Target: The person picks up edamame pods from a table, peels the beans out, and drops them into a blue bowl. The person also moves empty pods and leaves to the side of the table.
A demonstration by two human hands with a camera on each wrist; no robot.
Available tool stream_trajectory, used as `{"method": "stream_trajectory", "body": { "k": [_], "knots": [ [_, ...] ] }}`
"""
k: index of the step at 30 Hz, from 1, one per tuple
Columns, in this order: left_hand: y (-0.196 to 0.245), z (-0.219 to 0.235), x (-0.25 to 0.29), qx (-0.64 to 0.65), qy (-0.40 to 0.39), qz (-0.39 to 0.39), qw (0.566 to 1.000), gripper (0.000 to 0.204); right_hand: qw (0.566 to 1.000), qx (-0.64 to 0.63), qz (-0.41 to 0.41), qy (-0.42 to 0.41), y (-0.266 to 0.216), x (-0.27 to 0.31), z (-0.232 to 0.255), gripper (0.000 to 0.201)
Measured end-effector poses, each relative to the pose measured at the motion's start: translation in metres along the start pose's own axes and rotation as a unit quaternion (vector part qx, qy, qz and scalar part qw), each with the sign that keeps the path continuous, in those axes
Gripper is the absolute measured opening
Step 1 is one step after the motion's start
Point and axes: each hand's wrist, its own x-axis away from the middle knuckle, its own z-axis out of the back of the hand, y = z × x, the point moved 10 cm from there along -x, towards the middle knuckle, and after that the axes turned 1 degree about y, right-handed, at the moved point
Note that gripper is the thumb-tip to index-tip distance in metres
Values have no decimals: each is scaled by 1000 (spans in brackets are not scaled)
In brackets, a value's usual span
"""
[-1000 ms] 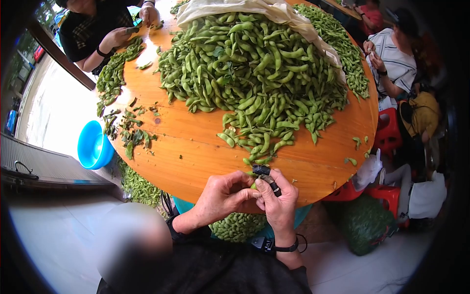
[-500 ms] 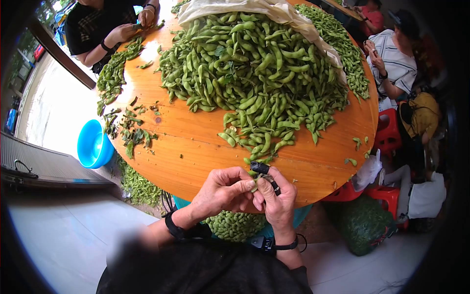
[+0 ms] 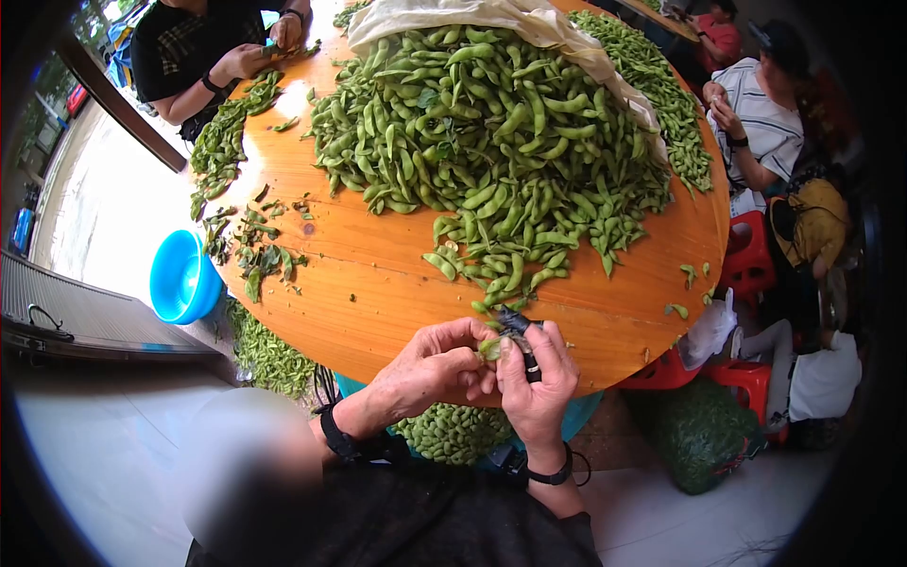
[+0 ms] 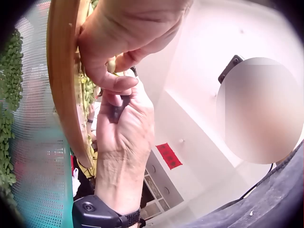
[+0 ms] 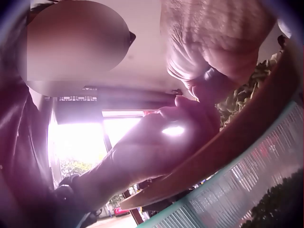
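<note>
Close to the table's near edge, my two hands meet around a light green soybean pod. My left hand pinches the pod from the left, its fingers curled. From the other side, the thumb and bent index finger of my right hand grip it. Black wrapping covers the right index finger, and a dark band circles another finger. A little of the pod shows between the left fingers in the left wrist view. Below the hands, shelled soybeans fill a teal mesh basket.
A large heap of soybean pods covers much of the round wooden table, under a pale cloth. Scraps of leaf lie at left. A blue basin stands beyond the edge. Other people sit around, near red stools.
The hands stay near the same place. The right hand's wrapped index finger has tilted downward, and more of the light green pod shows between the hands. The left fingers have curled in.
</note>
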Motion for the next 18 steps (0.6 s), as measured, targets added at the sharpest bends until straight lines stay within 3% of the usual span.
{"method": "stream_trajectory", "body": {
  "k": [1, 2, 4, 6, 8, 9, 13, 16, 18],
  "knots": [
    [-1, -1, -1, 1, -30, -8, 1000, 19, 996, -54, -74, -8, 18, 3, -3, 13],
    [0, -5, -1, 1, -61, -16, 998, 25, 996, -54, -73, -8, 17, 2, -1, 13],
    [0, -9, 0, 23, -71, -14, 997, 28, 944, -239, -227, -16, 40, 8, -7, 11],
    [0, -11, 1, 44, -81, -12, 996, 35, 936, -268, -225, -18, 39, 7, -3, 14],
    [-6, -11, 0, 62, -81, 16, 995, 56, 888, -358, -287, 10, 48, 11, 3, 19],
    [-7, -12, -1, 45, -94, 22, 994, 68, 890, -354, -288, 17, 49, 11, 10, 22],
    [-5, -16, 0, 82, -100, 15, 991, 71, 913, -295, -277, 56, 49, 20, 63, 24],
    [-5, -14, 2, 117, -109, 23, 987, 63, 935, -208, -267, 105, 61, 40, 128, 23],
    [1, -20, 5, 73, -170, -31, 982, 53, 949, -112, -277, 105, 75, 62, 172, 20]
  ]
}}
